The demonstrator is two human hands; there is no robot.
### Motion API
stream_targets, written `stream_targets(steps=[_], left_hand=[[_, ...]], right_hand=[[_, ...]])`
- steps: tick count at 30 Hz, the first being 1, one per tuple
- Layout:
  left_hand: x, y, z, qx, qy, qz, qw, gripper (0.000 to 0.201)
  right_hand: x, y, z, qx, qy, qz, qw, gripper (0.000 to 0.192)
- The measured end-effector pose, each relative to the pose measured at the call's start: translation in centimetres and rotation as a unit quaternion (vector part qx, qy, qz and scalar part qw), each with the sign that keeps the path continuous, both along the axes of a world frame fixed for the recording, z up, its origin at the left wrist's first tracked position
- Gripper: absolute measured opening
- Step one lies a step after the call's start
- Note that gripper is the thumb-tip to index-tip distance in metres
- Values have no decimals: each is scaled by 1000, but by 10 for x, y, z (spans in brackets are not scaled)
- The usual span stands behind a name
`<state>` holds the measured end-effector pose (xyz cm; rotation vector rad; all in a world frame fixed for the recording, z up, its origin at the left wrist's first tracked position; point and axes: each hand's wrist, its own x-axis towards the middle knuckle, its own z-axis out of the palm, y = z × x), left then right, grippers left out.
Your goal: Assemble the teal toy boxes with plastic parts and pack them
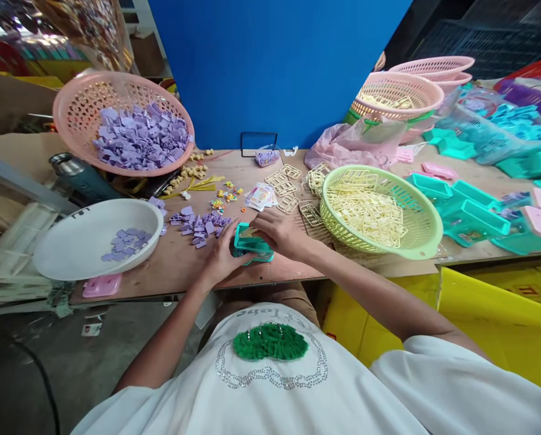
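Left of the teal toy case (pixel 251 244), a white bowl (pixel 71 254) holds few lilac pieces, while many still lie loose on the worktop (pixel 171 266). The left hand (pixel 223 257) has its grip closed on the case at the worktop's near edge; the right hand (pixel 277 232) presses its top, so assembly looks midway

The teal box (pixel 253 244) is half covered by both hands: the right hand (pixel 277 232) lies over its top, the left hand (pixel 221 258) wraps its near left side, so what sits inside cannot be told. The fingers (pixel 260 221) hide whatever they press. The small cards (pixel 260 196) on the worktop (pixel 171 260) are too small to read. The stacked pink baskets (pixel 436 65) run partly behind each other, and the teal trays (pixel 535 163) are cut off by the right edge.
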<state>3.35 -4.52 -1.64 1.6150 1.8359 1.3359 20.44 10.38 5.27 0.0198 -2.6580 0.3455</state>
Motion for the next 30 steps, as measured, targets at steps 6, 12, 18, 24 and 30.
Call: stream_targets(steps=[6, 12, 18, 24, 30], left_hand=[[11, 2, -13, 58, 31, 36, 997, 86], [24, -5, -4, 66, 59, 49, 995, 86], [29, -10, -3, 32, 15, 52, 998, 86], [15, -9, 21, -10, -44, 15, 999, 81], [-20, 21, 72, -103, 57, -128, 985, 11]], right_hand=[[-9, -9, -9, 51, -59, -16, 997, 20], [-2, 8, -15, -70, 54, 4, 996, 25], [13, -7, -10, 15, 68, 56, 996, 28], [31, -5, 18, -108, 206, -63, 970, 39], [28, 7, 17, -195, 253, -166, 933, 27]])
